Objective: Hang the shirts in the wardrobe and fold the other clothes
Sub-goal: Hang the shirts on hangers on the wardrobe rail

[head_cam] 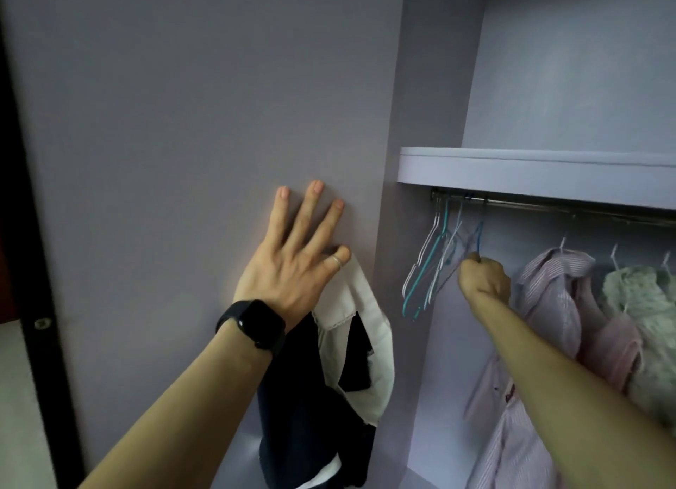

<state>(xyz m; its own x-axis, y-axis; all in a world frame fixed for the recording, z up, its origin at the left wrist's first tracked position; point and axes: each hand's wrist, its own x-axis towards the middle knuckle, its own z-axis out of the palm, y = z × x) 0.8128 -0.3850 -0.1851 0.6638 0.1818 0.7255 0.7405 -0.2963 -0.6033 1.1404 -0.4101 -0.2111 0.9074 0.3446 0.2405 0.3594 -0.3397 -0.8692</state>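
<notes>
Left hand (292, 265): flat against the wardrobe door (183, 122), fingers straight and spread. The thumb is hidden, so I cannot tell how the navy-and-white garment (329, 378) hangs from under the palm. Right hand (483, 278): a fist closed on a blue hanger (480, 232) at the rail (548, 206), beside the empty hangers (428, 265). The pink striped shirt (548, 305) is partly behind the forearm. The pale green garment (636, 298) is cut off at the frame edge.

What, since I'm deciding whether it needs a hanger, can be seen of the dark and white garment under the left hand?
The garment is dark navy cloth with white panels, one edged in a narrow lace-like trim. It hangs limp and crumpled from under the left hand, whose straight fingers lie against the wardrobe panel. How it is held is hidden; its type is unclear.
</notes>
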